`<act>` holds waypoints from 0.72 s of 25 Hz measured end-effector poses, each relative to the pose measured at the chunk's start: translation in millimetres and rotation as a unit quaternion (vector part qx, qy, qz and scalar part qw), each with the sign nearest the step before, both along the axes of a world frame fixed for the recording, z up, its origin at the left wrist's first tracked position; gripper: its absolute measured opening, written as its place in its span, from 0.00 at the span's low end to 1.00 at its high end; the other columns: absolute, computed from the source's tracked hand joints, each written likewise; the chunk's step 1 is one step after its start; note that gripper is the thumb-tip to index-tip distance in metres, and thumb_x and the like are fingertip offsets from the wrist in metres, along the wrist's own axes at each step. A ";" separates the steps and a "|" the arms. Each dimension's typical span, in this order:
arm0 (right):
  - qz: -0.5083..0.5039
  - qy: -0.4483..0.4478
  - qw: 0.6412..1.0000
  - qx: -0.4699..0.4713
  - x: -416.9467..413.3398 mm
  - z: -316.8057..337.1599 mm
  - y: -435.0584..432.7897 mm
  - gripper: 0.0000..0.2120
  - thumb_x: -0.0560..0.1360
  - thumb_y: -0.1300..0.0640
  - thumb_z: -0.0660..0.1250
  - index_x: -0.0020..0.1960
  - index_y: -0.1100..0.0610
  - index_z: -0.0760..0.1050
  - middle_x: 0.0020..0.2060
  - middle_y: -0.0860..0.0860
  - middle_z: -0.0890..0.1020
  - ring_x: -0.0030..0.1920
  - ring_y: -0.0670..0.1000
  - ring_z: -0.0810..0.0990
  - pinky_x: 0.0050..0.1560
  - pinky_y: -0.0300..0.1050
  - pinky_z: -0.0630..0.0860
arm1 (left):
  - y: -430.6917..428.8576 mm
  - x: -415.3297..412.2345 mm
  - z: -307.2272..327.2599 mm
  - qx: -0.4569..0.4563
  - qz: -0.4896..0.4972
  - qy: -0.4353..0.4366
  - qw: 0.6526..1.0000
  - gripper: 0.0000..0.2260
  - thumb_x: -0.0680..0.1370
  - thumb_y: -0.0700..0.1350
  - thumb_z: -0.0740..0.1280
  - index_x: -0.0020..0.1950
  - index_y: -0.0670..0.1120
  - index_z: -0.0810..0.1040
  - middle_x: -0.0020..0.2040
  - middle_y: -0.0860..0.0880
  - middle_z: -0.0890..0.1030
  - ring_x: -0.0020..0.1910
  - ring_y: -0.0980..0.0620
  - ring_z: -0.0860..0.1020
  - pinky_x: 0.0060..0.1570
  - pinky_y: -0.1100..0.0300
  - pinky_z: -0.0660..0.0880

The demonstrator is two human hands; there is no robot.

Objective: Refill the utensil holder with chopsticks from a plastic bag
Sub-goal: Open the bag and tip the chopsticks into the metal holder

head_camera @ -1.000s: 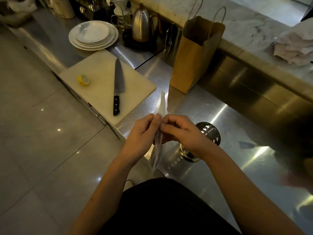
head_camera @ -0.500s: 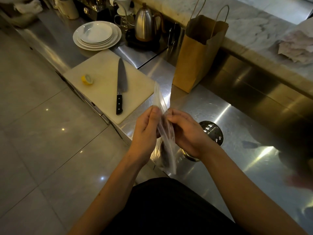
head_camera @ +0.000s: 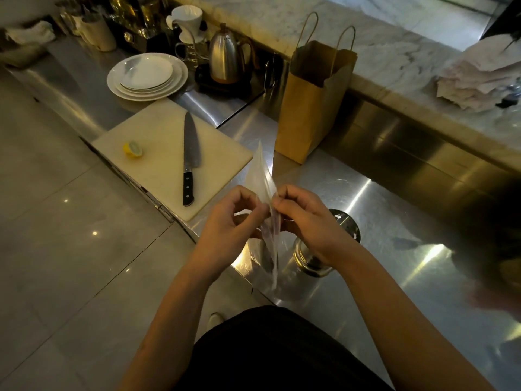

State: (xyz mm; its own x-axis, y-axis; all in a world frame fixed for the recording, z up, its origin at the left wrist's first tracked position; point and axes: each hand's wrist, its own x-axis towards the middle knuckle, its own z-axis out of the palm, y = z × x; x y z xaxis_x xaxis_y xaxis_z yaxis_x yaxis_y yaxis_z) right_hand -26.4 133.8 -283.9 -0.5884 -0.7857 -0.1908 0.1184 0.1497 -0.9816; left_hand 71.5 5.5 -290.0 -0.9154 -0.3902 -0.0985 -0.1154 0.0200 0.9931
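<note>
A clear plastic bag [head_camera: 260,179] stands nearly edge-on between my hands, above the front edge of the steel counter [head_camera: 394,277]. My left hand [head_camera: 234,218] pinches its left side and my right hand [head_camera: 307,221] pinches its right side, fingertips almost touching. Dark, thin contents show faintly in the bag's lower part; I cannot tell what they are. The round metal utensil holder [head_camera: 346,230], with a perforated wall, stands on the counter just behind and under my right hand, which hides part of it.
A white cutting board [head_camera: 158,142] at the left holds a black-handled knife [head_camera: 189,162] and a lemon piece [head_camera: 133,149]. Behind stand stacked white plates [head_camera: 146,77], a steel kettle [head_camera: 229,59] and a brown paper bag [head_camera: 313,103]. Crumpled papers [head_camera: 479,80] lie on the marble ledge.
The bag has been turned and shifted between my fingers, from narrow to spread open to edge-on again. Both hands stayed together above the counter edge.
</note>
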 end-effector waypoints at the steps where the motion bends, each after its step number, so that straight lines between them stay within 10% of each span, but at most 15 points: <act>1: 0.000 0.006 1.000 0.009 -0.8 0.7 0.9 0.10 0.81 0.61 0.56 0.42 0.60 0.71 0.34 0.49 0.78 0.38 0.49 0.80 0.48 0.49 0.81 | -0.8 0.7 2.0 0.005 0.003 -0.011 1.000 0.04 0.78 0.40 0.66 0.48 0.39 0.73 0.43 0.43 0.81 0.37 0.48 0.84 0.40 0.54 0.82; 9: -0.003 0.073 0.993 0.094 -4.9 4.8 4.5 0.06 0.77 0.55 0.66 0.50 0.58 0.72 0.45 0.56 0.81 0.43 0.52 0.85 0.41 0.43 0.83 | -5.0 -1.9 7.8 -0.036 0.025 -0.036 0.998 0.12 0.76 0.38 0.70 0.59 0.44 0.81 0.47 0.46 0.84 0.33 0.49 0.84 0.39 0.56 0.82; 18: -0.035 0.132 0.981 0.139 -9.4 18.2 12.0 0.07 0.77 0.61 0.65 0.47 0.50 0.72 0.33 0.52 0.82 0.31 0.50 0.84 0.32 0.38 0.80 | -7.9 -1.6 10.1 -0.021 0.047 -0.023 0.998 0.11 0.75 0.36 0.70 0.55 0.46 0.83 0.51 0.48 0.85 0.36 0.47 0.85 0.41 0.56 0.82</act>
